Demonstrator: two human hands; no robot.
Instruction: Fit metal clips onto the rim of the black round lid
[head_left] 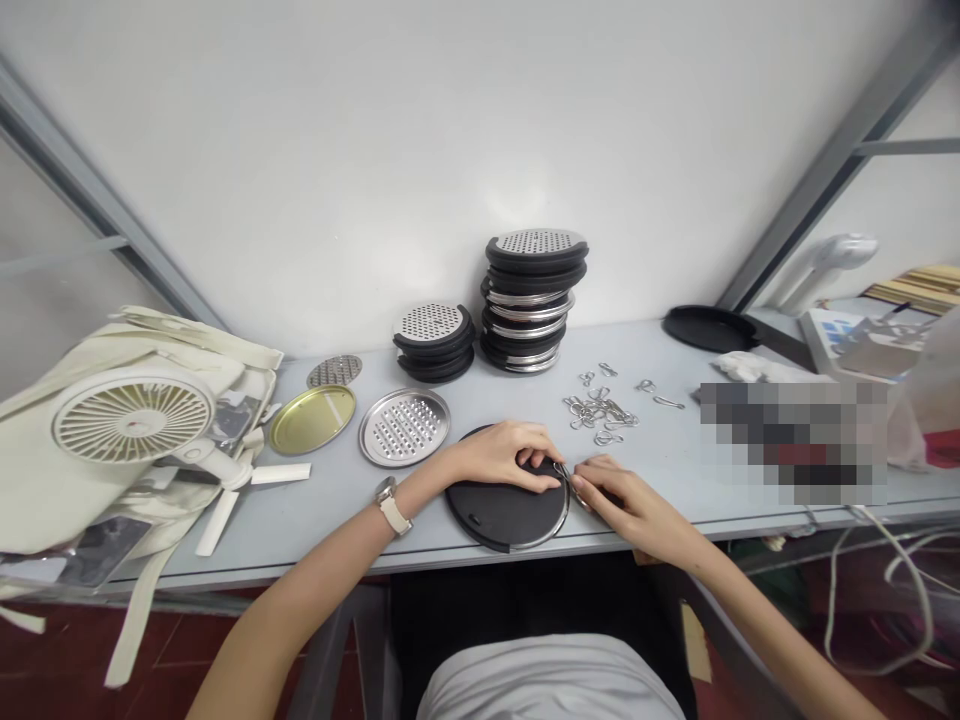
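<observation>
A round black disc with a shiny metal rim along its right side lies flat at the table's front edge. My left hand rests over its far part, thumb and fingers curled together at the right edge. There a small bent metal piece shows between my two hands; its exact kind is unclear. My right hand is closed just right of the disc, thumb against its fingers, around something metallic mostly hidden beneath it. Beyond the hands lies a loose pile of wire clips, with several strays around it.
Behind stand a tall stack and a shorter stack of black-rimmed grater discs. Left lie a steel grater plate, a gold lid, a perforated disc and a white fan. A black round tray sits back right.
</observation>
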